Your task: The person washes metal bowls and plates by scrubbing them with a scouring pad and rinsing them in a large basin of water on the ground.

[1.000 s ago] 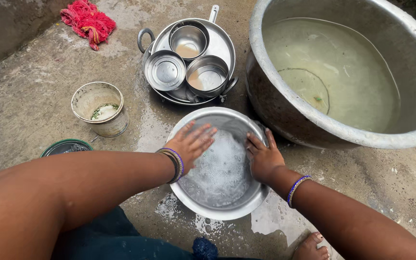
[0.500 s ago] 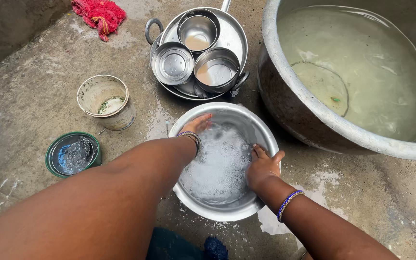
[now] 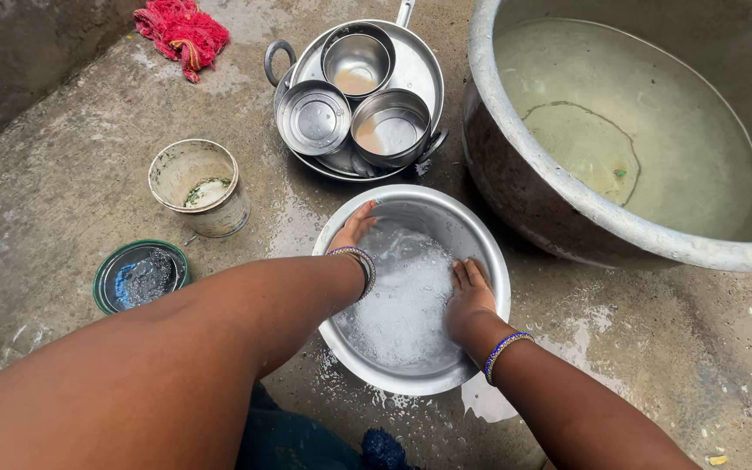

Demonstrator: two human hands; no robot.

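A round steel bowl (image 3: 461, 228) stands on the wet concrete floor, its inside covered in white soapy foam. My left hand (image 3: 352, 228) grips the bowl's far left rim, fingers curled over the edge. My right hand (image 3: 467, 294) lies flat inside the bowl on the right wall, fingers stretched out and pressed on the foamy metal. I see nothing held under it. Both wrists wear bangles.
A very large metal basin (image 3: 567, 233) of cloudy water stands at the right, close to the bowl. Behind the bowl a handled steel pan (image 3: 421, 63) holds three small steel vessels. A worn cup (image 3: 200, 187), a green dish (image 3: 139, 277) and a red cloth (image 3: 183, 30) lie left.
My left hand moved from inside the bowl to its far left rim. My right hand slid from the right rim down the inner wall and flattened out.
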